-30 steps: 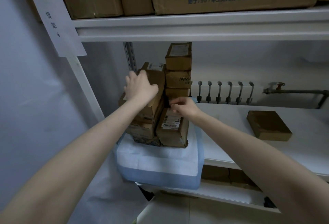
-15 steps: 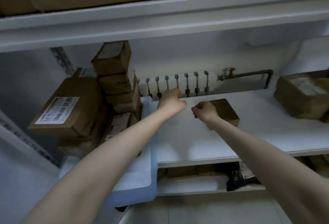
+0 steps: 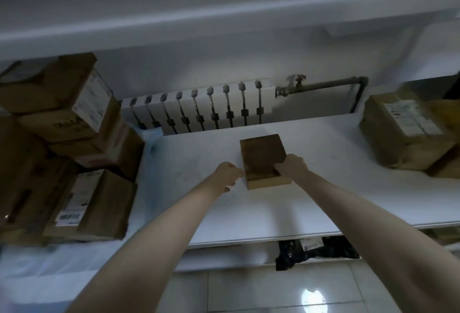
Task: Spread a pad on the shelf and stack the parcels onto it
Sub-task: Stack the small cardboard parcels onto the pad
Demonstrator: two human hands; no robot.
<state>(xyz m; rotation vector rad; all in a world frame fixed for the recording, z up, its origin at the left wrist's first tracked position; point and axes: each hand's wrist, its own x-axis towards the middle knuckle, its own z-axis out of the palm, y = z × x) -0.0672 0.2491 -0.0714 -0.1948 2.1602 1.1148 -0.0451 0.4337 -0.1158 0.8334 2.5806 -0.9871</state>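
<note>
A flat brown parcel (image 3: 261,157) lies on the white shelf (image 3: 323,200) in the middle. My right hand (image 3: 292,164) rests on its near right corner, fingers curled over the top edge. At the parcel's near left edge is my left hand (image 3: 229,173), fingers bent, touching or almost touching its side. A stack of several brown parcels (image 3: 74,143) stands at the left on the white and blue pad (image 3: 62,260), which hangs over the shelf's front edge.
More brown parcels (image 3: 408,133) sit at the right end of the shelf. A white radiator (image 3: 199,106) with a pipe and valve (image 3: 321,86) runs behind the shelf. Another shelf board (image 3: 224,13) is close overhead. Dark items (image 3: 311,250) lie on the lower shelf.
Both hands left the stacked parcels on the left and moved right to the flat parcel. The view has swung right and moved closer.
</note>
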